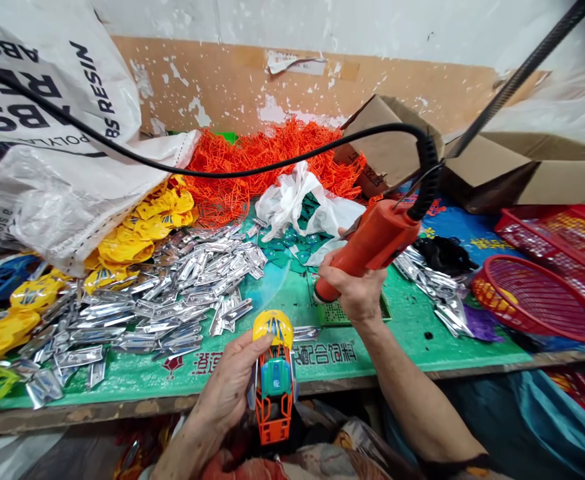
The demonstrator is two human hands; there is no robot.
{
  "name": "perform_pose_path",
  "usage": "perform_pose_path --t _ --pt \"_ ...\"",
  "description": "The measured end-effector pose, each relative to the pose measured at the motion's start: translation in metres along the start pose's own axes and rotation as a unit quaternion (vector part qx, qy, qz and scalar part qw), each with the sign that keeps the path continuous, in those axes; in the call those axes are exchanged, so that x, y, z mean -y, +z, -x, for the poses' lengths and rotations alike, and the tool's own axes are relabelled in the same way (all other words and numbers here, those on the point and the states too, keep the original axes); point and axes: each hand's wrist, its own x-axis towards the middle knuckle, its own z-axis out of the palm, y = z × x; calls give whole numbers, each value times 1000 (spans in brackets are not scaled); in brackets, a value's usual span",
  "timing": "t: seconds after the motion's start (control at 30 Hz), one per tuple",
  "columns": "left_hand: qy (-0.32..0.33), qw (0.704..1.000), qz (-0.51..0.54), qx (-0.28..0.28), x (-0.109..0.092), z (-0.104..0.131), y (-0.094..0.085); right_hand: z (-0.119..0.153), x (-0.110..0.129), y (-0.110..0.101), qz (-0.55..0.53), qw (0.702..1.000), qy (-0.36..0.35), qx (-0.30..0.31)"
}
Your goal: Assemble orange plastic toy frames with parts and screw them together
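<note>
My left hand is closed on a toy car with a yellow hood, a teal middle and an orange frame, held at the table's front edge. My right hand grips a red electric screwdriver, its tip pointing down and left, apart from the car. A black cable runs from the tool's top. Below the tool tip lies a green perforated tray. Silver parts are heaped left of the car, with yellow car shells behind them.
Orange frames are piled at the back beside a white plastic bag with teal parts. A large white sack stands left. Cardboard boxes, a red basket and more silver parts are right. The black cable arches across the view.
</note>
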Motion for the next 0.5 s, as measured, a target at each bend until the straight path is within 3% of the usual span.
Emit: perform_pose_path --t 0.2,0.5 --pt "8 1000 -11 7 1 -4 2 -4 10 -4 -34 999 -16 14" --pt "96 992 -82 6 3 -6 13 3 73 -3 -87 993 57 49"
